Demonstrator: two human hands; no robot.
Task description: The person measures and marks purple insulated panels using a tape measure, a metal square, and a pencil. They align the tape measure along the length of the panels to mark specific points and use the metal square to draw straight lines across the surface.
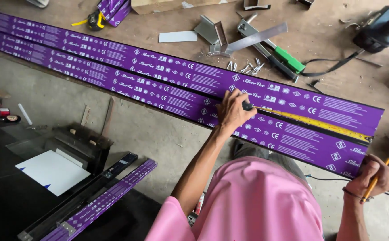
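**Tape stretched along purple-wrapped strips**

Tape measure blade [319, 124], yellow, lies along the seam between two long purple printed strips [167, 85] that run slantwise across the brown desk [328, 40]. Left hand [233, 111] presses the blade down, fingers curled tight around a small dark marker [247, 106]. Right hand [369, 178] grips the near strip's end, fingers closed on an orange pencil [375, 180]. Beyond lie loose screws [248, 68] and a green-handled tool [278, 56].

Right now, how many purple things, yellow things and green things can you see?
Purple wrapped strips: 4 (two long ones on the bench, a short one on the floor, a bundle at the top)
Yellow tape measures: 2
Green-handled tool: 1
Total: 7
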